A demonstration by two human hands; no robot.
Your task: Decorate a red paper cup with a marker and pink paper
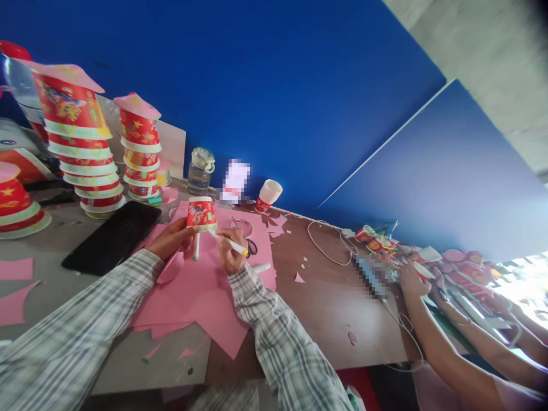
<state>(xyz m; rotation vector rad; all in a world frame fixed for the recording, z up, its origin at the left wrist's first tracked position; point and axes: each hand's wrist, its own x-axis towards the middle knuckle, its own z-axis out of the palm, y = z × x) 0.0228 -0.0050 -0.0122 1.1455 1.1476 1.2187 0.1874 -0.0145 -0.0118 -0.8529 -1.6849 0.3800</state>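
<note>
Currently, in the head view, the left hand is closed around a red printed paper cup, held upside down above a spread of overlapping pink paper sheets. The right hand is clamped on a slim white marker with a yellow end, its tip at or just beside the cup's pale rim; contact is too fine to tell. A curved pink paper piece sits under the left hand, and whether the fingers grip it is unclear.

Yellow-green colour shows on the near side of the rim, so the marking seems partly done; the far side is hidden, so how much remains cannot be judged. The cup has no pink top. By contrast, the tall tower of red paper cups and the shorter tower of red paper cups, at the left, show green and yellow on their rims and pink paper caps on top, and look further along. A white-and-red paper cup stands tilted near the blue partition, apart from both hands.
</note>
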